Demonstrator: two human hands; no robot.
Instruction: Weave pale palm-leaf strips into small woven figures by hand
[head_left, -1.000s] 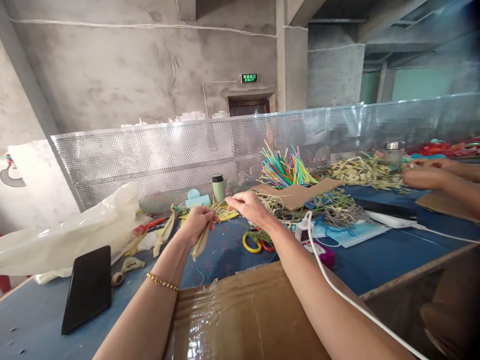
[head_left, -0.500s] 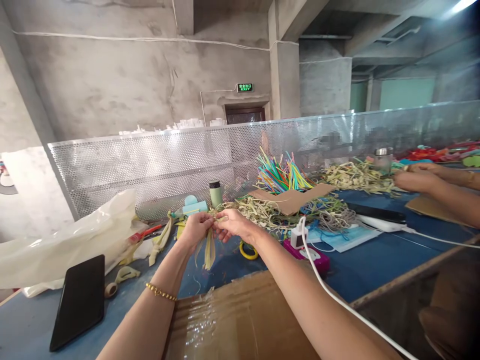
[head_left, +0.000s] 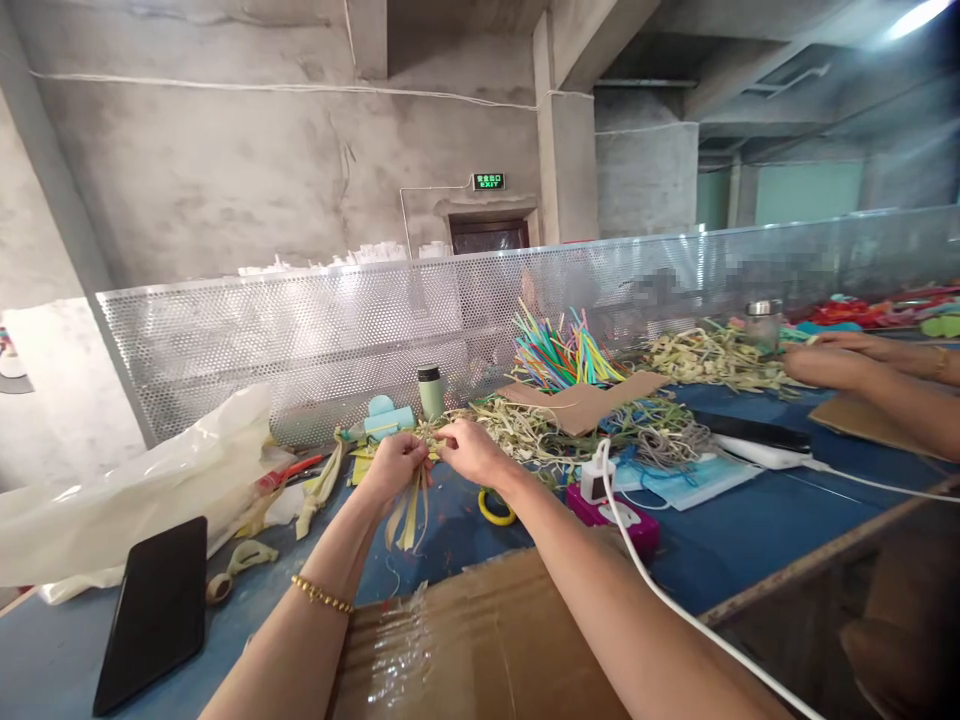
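Blue tabletop [head_left: 459, 525] lies below; this side of the green bottle [head_left: 430, 396], the nearer left hand [head_left: 394, 467] pinches pale strips [head_left: 409, 518] hanging lengthwise downward, the right hand [head_left: 474, 452] beside, grip unclear.

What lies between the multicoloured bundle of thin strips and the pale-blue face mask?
A brown cardboard piece, then tangled grey-green strands, in the head view.

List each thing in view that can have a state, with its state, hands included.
Left hand: closed on pale strips
Pale strips: loose ends hanging down
Right hand: fingers bent beside the strips' upper end; grip unclear
Green bottle: upright, black lid on
Glass jar: upright, metal lid on
Black device: lying flat, dark
White charger: cable attached
Exit sign: lit
Plastic sheet: crumpled
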